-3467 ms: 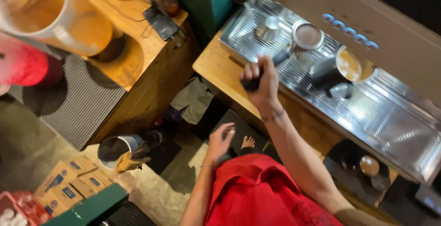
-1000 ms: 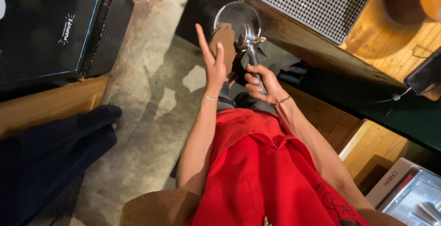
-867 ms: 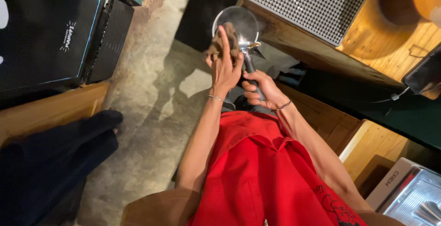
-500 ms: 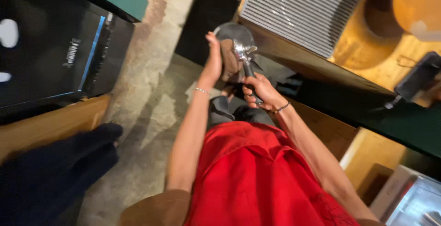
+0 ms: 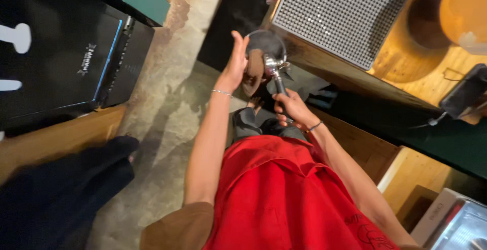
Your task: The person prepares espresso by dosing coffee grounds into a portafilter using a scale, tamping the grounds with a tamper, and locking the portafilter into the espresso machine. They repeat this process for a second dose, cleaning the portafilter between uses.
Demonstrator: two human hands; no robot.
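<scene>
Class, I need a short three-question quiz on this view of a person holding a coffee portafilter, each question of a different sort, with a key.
1. True or false: the right hand grips the handle of the portafilter.
2. Multiple choice: the left hand is (A) flat on the floor, (B) raised beside the portafilter's basket end, (C) resting on the ribbed mat.
3. Fill in: the person wears a ____ apron.

Key: 1 true; 2 B; 3 red.
</scene>
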